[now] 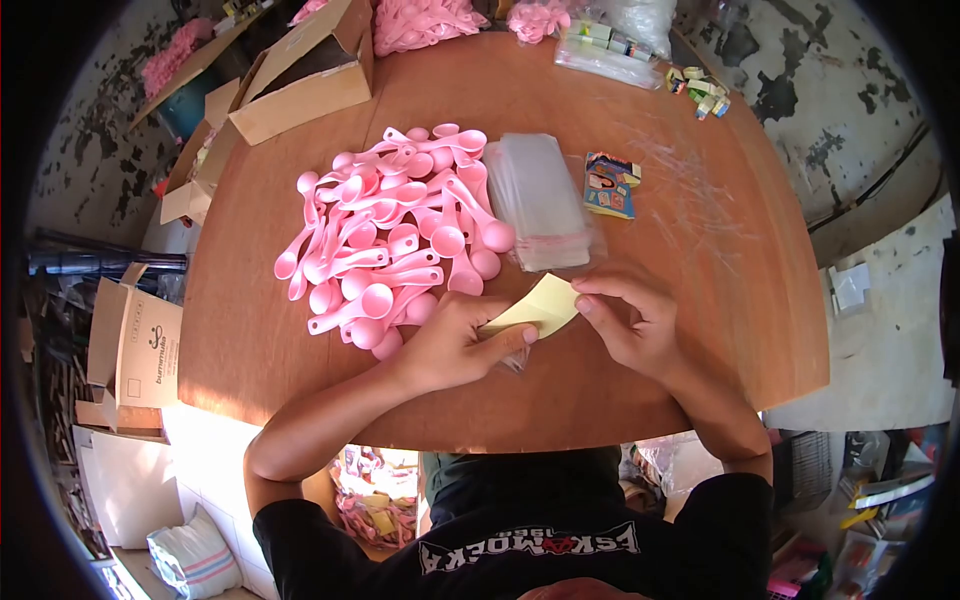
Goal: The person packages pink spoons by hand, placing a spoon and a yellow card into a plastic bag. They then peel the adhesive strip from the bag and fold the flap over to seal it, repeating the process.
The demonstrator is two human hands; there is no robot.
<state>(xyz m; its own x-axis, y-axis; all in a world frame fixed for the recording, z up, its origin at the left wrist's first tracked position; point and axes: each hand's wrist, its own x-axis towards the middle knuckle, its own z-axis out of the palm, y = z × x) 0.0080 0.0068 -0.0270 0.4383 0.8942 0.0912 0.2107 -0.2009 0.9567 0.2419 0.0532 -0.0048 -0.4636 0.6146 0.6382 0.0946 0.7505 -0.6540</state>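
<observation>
My left hand (462, 342) is closed on a pale yellow paper card (545, 305), thumb on top, above the near part of the table. A bit of clear plastic (516, 360) pokes out beneath that hand; what else it holds is hidden. At the card's right corner, my right hand (632, 318) pinches the edge between thumb and fingertips. A heap of pink plastic scoops (385, 215) lies just beyond my left hand. Past the card rests a stack of clear plastic bags (540, 200), with a few printed cards (611, 186) to its right.
The round-edged wooden table (720, 330) bears scattered clear strips (690, 180) on the right. Small folded cards (700, 92) and bagged packs (605, 60) lie at the far right. An open cardboard box (305, 80) and pink bundles (425, 25) stand along the far edge.
</observation>
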